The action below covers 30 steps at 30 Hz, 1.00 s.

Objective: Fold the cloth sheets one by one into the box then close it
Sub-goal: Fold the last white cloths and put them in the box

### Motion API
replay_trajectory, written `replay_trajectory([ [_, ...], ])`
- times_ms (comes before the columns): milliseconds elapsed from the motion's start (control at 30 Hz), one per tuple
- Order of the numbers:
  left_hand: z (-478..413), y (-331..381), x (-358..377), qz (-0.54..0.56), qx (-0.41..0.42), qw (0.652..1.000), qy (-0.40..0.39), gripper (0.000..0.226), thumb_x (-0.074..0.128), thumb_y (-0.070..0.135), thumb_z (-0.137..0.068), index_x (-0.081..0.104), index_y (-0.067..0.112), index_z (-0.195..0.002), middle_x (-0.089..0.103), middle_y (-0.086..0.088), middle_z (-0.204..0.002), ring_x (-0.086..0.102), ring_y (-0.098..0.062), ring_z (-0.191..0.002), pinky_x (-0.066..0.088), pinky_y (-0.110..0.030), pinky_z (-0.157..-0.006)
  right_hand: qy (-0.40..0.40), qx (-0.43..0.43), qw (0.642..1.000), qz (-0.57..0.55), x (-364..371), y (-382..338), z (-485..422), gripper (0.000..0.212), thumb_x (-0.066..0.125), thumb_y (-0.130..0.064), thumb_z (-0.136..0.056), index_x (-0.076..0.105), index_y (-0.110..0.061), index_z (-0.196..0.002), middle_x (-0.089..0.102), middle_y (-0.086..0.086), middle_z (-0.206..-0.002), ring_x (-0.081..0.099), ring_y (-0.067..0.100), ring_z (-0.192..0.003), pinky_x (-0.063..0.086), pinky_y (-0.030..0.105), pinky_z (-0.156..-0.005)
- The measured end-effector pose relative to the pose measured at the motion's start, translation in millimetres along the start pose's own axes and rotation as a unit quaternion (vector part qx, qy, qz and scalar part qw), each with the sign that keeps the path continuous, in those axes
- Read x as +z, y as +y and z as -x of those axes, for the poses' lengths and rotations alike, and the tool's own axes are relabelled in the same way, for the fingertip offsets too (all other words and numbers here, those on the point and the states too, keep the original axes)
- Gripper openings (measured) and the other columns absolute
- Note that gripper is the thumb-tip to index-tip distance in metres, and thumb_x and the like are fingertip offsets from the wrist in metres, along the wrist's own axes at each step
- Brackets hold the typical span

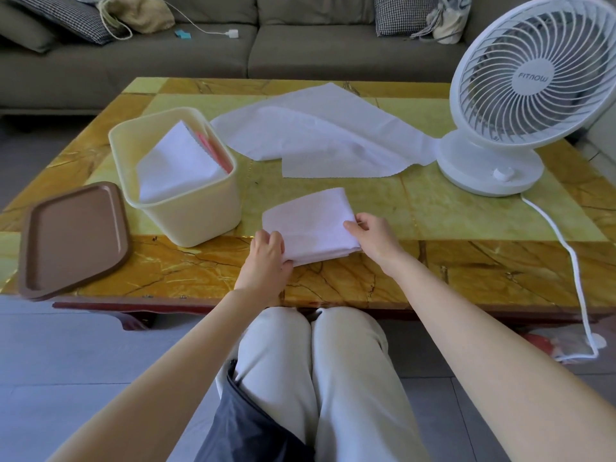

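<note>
Head view: you sit at a glossy stone-patterned table (pixel 466 261) of yellow and amber slabs. Your left hand (pixel 268 251) grips the near left corner of a folded cloth (pixel 310 225), fingers curled over its edge; your right hand (pixel 373 235) pinches the cloth's right edge. The cloth is pale, soft and roughly rectangular, lying flat near the table's front edge. Just left of it stands the box (pixel 186 215), cream plastic with rounded corners, open, a white folded sheet (pixel 176 165) leaning inside. Its brown tray-shaped lid (pixel 73 238) lies further left. Behind, unfolded white sheets (pixel 320 135) sprawl. A white round fan (pixel 530 81) at right reads "FITNOW" on its hub
</note>
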State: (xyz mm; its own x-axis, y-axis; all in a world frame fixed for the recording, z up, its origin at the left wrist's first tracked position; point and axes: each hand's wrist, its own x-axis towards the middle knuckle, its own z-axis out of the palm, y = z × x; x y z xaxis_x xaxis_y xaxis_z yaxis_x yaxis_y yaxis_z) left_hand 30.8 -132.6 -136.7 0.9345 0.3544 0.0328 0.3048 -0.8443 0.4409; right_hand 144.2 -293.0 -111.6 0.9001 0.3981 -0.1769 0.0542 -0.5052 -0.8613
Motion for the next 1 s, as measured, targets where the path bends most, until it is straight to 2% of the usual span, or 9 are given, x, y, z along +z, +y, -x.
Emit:
replay_trajectory([
  [100,0.4,-6.7,-3.3,0.008,-0.014,1.0,0.006,0.021,0.052,0.014,-0.089,0.046,0.005,-0.107,0.04,-0.01,-0.114,0.043,-0.022,-0.099,0.038,-0.023,-0.078,-0.026,0.038,0.999,-0.008,5.2,3.8,-6.9,0.025,0.047,-0.02,-0.098,0.061,-0.001,-0.107,0.064,0.013,-0.104,0.058,0.022,-0.088,0.048,0.034,-0.077],
  [200,0.4,-11.1,-4.9,-0.002,-0.003,1.0,0.004,0.017,0.05,0.014,-0.091,0.045,0.006,-0.105,0.041,-0.009,-0.113,0.041,-0.019,-0.095,0.039,-0.023,-0.076,-0.01,0.047,0.998,0.029,12.1,6.3,-12.3,0.024,0.05,-0.02,-0.096,0.059,-0.003,-0.112,0.063,0.014,-0.111,0.059,0.024,-0.094,0.046,0.032,-0.078],
  [333,0.3,-17.0,-6.2,-0.013,0.035,0.999,-0.014,0.013,0.051,0.016,-0.094,0.046,0.007,-0.102,0.044,-0.009,-0.115,0.046,-0.022,-0.1,0.043,-0.026,-0.078,0.024,-0.051,0.975,0.216,15.2,-0.4,-13.2,0.061,0.06,-0.011,-0.09,0.03,-0.006,-0.142,0.034,0.011,-0.145,0.038,0.025,-0.131,0.037,0.032,-0.103],
  [400,-1.0,-19.7,-8.4,0.006,0.053,0.998,-0.03,0.013,0.054,0.016,-0.093,0.047,0.008,-0.101,0.045,-0.008,-0.115,0.047,-0.02,-0.093,0.04,-0.023,-0.075,-0.011,-0.134,0.944,0.302,12.7,-8.4,-15.1,0.068,0.06,-0.011,-0.09,0.022,-0.007,-0.147,0.021,0.009,-0.154,0.022,0.023,-0.143,0.023,0.029,-0.114],
  [500,-3.4,-23.7,-14.7,0.046,0.059,0.995,-0.066,0.013,0.058,0.014,-0.09,0.049,0.011,-0.099,0.044,-0.004,-0.117,0.046,-0.017,-0.09,0.035,-0.02,-0.077,-0.098,-0.15,0.915,0.361,9.6,-16.4,-23.5,0.075,0.06,-0.02,-0.091,0.015,-0.009,-0.15,0.01,0.006,-0.159,0.011,0.02,-0.147,0.013,0.03,-0.117],
  [633,-7.5,-27.8,-18.0,0.019,0.062,0.994,-0.085,0.015,0.057,0.015,-0.089,0.05,0.016,-0.103,0.045,-0.002,-0.121,0.044,-0.02,-0.113,0.039,-0.025,-0.092,-0.164,-0.07,0.91,0.375,5.4,-10.6,-27.2,0.072,0.061,-0.037,-0.089,0.026,-0.013,-0.146,0.033,0.008,-0.151,0.033,0.027,-0.137,0.033,0.038,-0.108],
  [767,-8.4,-34.0,-17.5,-0.04,0.016,0.999,-0.029,0.029,0.045,0.007,-0.09,0.051,0.017,-0.116,0.043,-0.005,-0.128,0.039,-0.025,-0.12,0.037,-0.034,-0.1,-0.114,-0.066,0.903,0.409,8.4,-7.5,-18.7,0.045,0.056,-0.042,-0.09,0.05,-0.012,-0.122,0.051,0.007,-0.122,0.053,0.026,-0.108,0.045,0.036,-0.085],
  [900,-1.9,-26.8,-13.1,-0.029,-0.032,0.999,0.013,0.034,0.038,0.013,-0.094,0.047,0.015,-0.126,0.045,-0.01,-0.122,0.042,-0.027,-0.117,0.04,-0.037,-0.096,-0.08,-0.018,0.926,0.368,13.4,5.0,-0.9,0.036,0.052,-0.041,-0.093,0.053,-0.012,-0.113,0.06,0.006,-0.107,0.059,0.025,-0.094,0.045,0.032,-0.072],
  [1000,8.7,-12.4,-11.8,0.009,-0.105,0.994,0.038,0.019,0.036,0.023,-0.095,0.049,0.011,-0.104,0.054,-0.009,-0.103,0.051,-0.03,-0.1,0.041,-0.039,-0.084,-0.05,0.019,0.943,0.328,12.3,13.4,5.6,0.03,0.052,-0.039,-0.094,0.055,-0.01,-0.101,0.062,0.006,-0.095,0.059,0.025,-0.085,0.043,0.031,-0.068],
])
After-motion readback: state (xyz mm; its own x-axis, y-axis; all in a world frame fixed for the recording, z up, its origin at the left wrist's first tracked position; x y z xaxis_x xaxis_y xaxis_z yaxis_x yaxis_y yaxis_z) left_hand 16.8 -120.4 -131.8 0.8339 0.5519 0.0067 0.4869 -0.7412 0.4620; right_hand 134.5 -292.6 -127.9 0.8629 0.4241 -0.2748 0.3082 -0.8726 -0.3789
